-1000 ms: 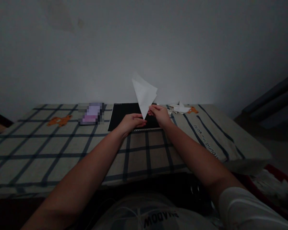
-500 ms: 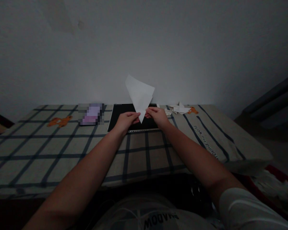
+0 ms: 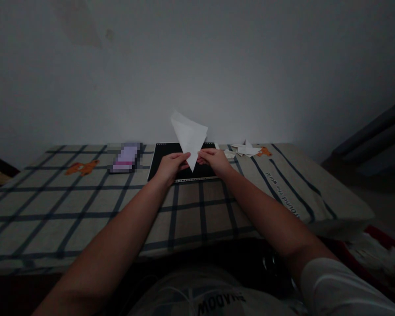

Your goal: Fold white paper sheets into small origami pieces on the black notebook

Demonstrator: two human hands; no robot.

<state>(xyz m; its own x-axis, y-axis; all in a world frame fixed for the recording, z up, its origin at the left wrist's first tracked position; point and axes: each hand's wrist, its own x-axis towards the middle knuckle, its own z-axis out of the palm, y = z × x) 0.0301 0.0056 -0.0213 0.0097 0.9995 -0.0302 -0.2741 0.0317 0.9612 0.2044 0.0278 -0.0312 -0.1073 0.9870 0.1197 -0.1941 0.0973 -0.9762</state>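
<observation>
One folded paper [image 3: 191,139] in both hands [image 3: 171,166] [image 3: 219,162]

1 phone [image 3: 127,157] on checked cloth [image 3: 36,202] — near 1 orange print [image 3: 84,167].

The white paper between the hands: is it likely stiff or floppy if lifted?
The white paper probably feels stiff: its top stands above the left hand and right hand without drooping. It seems light, held by fingertips; thin edges may crease.

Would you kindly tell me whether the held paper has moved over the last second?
Yes: against the black pad, the paper has shifted slightly left and lower in the view.
</observation>
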